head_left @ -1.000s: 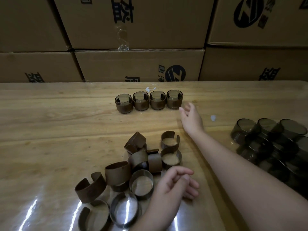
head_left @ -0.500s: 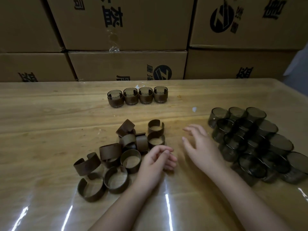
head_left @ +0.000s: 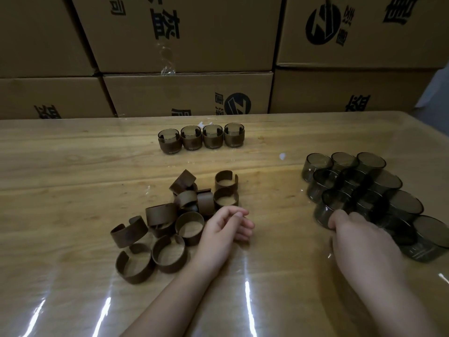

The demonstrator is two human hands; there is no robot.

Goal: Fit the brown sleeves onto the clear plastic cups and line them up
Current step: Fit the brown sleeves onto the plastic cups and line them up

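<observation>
Reaching into the cups (head_left: 364,190) with our right hand (head_left: 359,237), we curl fingers round the nearest one. Our left hand (head_left: 224,229) rests loosely curled, empty, beside the sleeves (head_left: 175,215). Four finished cups (head_left: 201,140) stand ahead. Next we likely lift it toward a sleeve.

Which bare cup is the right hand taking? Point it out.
The nearest cup on the left edge of the cluster. The right hand has its fingers on that cup's near wall; the other bare cups sit farther back or right.
</observation>
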